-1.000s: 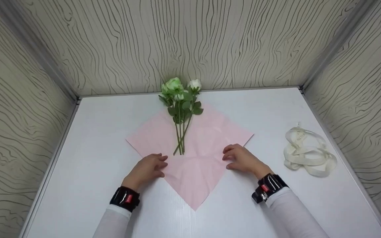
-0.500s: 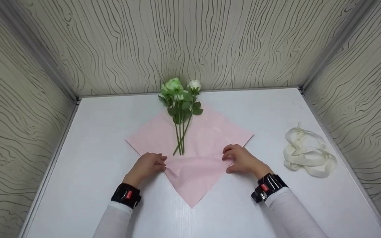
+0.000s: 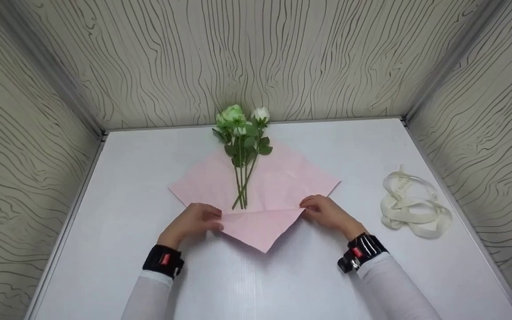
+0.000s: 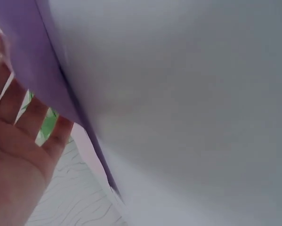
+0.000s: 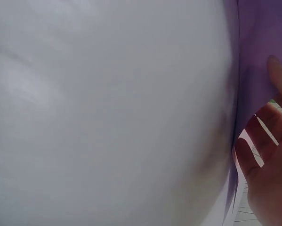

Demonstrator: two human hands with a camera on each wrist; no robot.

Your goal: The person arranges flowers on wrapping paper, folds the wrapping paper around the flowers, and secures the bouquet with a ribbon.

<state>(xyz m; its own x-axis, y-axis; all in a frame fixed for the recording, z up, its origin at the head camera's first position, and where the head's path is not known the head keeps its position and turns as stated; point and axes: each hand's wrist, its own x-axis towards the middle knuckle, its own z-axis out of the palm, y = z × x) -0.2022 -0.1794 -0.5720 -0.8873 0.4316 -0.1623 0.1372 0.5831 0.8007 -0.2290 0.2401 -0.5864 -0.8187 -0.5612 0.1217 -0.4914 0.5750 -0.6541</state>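
Observation:
A pink sheet of wrapping paper (image 3: 294, 173) lies cornerwise on the table, its near corner lifted off the surface. My left hand (image 3: 194, 220) pinches the paper's left edge between thumb and fingers. On the opposite edge, my right hand (image 3: 330, 215) pinches it too. A crease runs between the two hands, just below the stem ends. Several roses lie on the sheet, heads away from me: a green rose (image 3: 231, 116) and a white rose (image 3: 261, 114) show most clearly. From the wrists, the paper's underside (image 4: 37, 70) looks purple.
A loose coil of cream ribbon (image 3: 411, 213) lies on the right of the white table (image 3: 127, 178). Walls with a wood-grain pattern (image 3: 256, 58) stand behind and at both sides. The rose heads reach the table's back edge.
Both hands have taken hold of the paper's edges. Its near corner has risen and moved away from me, and a fold has formed below the stems. Roses and ribbon stay put.

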